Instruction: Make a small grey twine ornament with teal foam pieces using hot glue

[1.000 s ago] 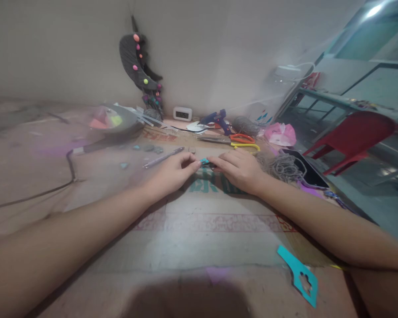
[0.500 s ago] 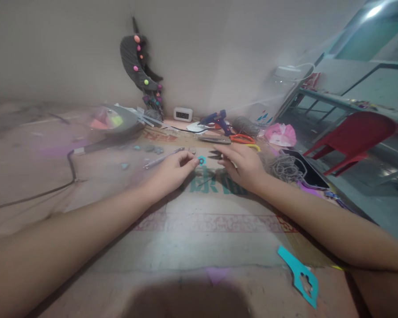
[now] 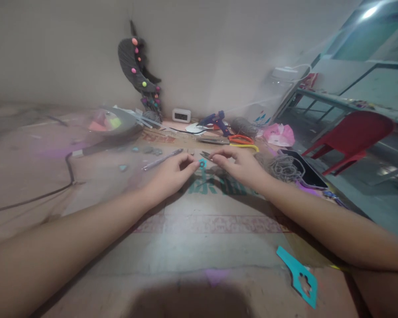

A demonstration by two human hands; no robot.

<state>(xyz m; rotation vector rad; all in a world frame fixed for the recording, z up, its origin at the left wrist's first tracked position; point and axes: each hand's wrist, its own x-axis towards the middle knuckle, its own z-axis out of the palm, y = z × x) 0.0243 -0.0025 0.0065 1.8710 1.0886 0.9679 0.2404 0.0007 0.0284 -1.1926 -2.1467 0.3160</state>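
Between the thumb and fingertips of my left hand is a small teal flower cutout with a hole at its centre. My right hand is just to its right, thumb and fingers closed round a small tool with two dark points. The points stick out to the left, a little above the flower; the rest of the tool is hidden by the hand. Both hands are over the printed cardboard. Near its front right corner lies a teal offcut with a flower-shaped hole.
Orange-handled scissors, a glue gun and a clock are along the wall. Grey yarn and a phone lie at right. A pen is behind my left hand; a cable runs at left.
The fingers of my right hand have drawn together and lower, and the dark points have shifted left towards the flower. My left hand keeps its pinch on the flower. The view has shifted slightly.
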